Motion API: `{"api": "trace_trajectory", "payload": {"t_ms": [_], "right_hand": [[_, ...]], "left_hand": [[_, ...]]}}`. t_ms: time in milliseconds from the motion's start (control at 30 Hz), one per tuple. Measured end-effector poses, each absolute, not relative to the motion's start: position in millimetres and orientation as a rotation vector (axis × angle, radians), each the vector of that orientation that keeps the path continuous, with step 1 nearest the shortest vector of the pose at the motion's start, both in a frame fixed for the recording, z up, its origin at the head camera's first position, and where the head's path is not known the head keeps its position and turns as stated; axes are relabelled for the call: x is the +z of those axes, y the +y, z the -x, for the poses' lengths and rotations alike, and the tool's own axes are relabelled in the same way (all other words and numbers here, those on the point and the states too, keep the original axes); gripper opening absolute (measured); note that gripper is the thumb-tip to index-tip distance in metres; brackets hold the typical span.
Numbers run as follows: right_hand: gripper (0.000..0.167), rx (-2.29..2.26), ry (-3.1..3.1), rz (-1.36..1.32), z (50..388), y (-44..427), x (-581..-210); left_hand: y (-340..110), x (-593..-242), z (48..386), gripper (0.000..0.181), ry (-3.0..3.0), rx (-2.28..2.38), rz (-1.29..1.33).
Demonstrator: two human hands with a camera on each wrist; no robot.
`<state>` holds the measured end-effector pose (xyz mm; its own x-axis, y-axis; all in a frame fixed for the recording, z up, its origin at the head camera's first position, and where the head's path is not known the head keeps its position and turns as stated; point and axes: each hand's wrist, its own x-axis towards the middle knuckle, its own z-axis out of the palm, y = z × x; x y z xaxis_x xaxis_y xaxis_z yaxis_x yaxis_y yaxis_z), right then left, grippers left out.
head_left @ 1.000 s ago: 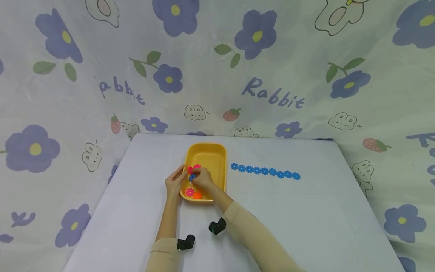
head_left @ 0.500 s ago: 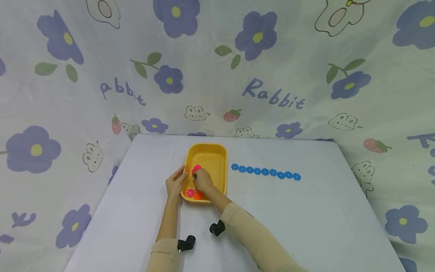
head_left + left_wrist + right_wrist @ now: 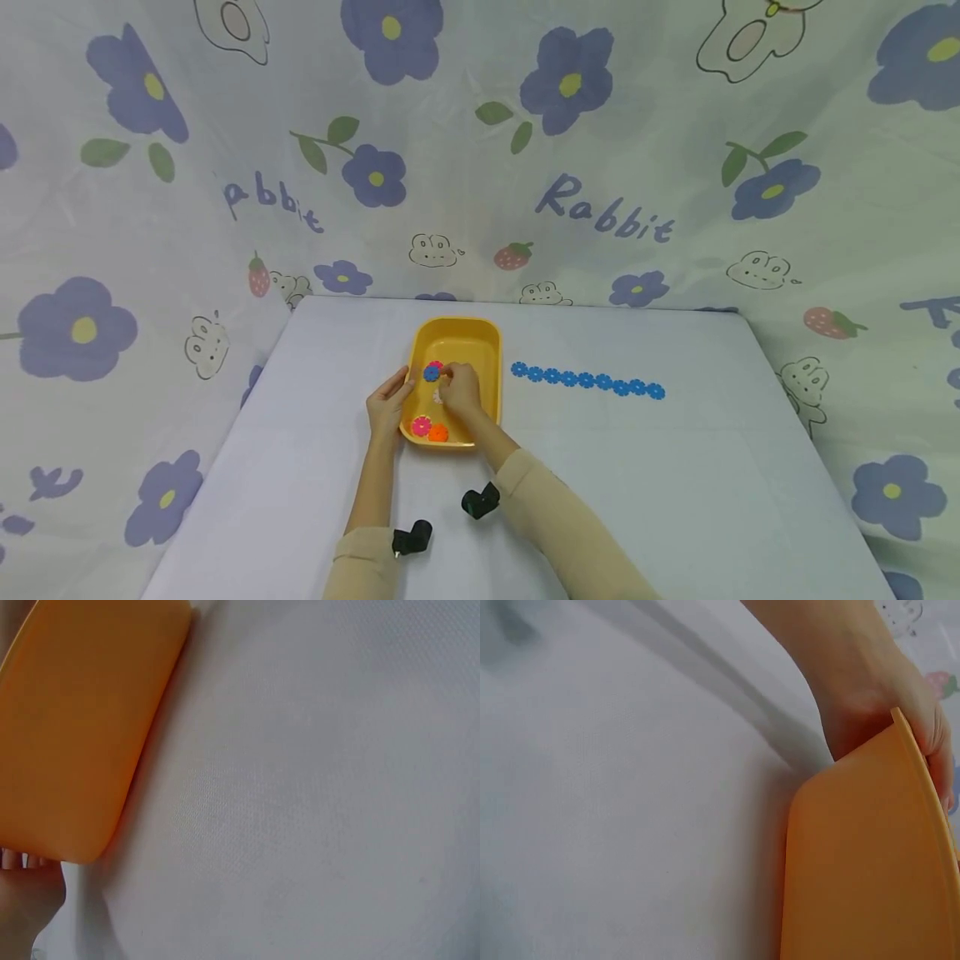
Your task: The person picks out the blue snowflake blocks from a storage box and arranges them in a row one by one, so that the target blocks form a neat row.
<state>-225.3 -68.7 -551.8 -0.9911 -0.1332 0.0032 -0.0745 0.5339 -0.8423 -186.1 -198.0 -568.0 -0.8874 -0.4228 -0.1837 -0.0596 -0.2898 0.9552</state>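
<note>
At the yellow tray [image 3: 491, 392], my left hand [image 3: 386, 410] grips the left rim. In the left wrist view part of that hand [image 3: 28, 900] shows at the tray's wall [image 3: 75, 727]. My right hand [image 3: 460, 390] reaches inside the tray with its fingers bent. Its fingertips are beside a blue flower-shaped piece [image 3: 432, 373]; whether they pinch anything is too small to tell. Behind the blue piece lies a pink one [image 3: 436, 365]. A white piece [image 3: 438, 396] is partly covered by the right hand. Another pink piece [image 3: 422, 426] and an orange one [image 3: 438, 432] lie at the tray's near end.
Right of the tray, several blue flower-shaped pieces form a row [image 3: 586, 380] on the white table [image 3: 660, 483]. Small black cameras [image 3: 412, 537] sit at the wrists. A patterned curtain [image 3: 480, 150] stands behind the table.
My right hand has shifted slightly right inside the tray. The blue piece, earlier at its fingers and mostly covered, now shows farther back near the pink piece. My left hand has stayed at the rim.
</note>
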Motion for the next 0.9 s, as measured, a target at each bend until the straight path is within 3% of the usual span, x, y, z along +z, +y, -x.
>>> {"api": "trace_trajectory", "payload": {"t_ms": [67,333,900], "right_hand": [[0.027,-1.275,2.781,0.249,224,-70,-552],[0.035,-0.884,2.875,0.631,221,-81,-557],[0.023,-1.057,2.808,0.336,224,-80,-558]], "left_hand": [[-198,-568,186,0.038,-1.704,-2.274,-0.603],[-201,-569,186,0.04,-1.698,-2.268,-0.559],[-198,-565,184,0.041,-1.724,-2.272,-0.585]]}}
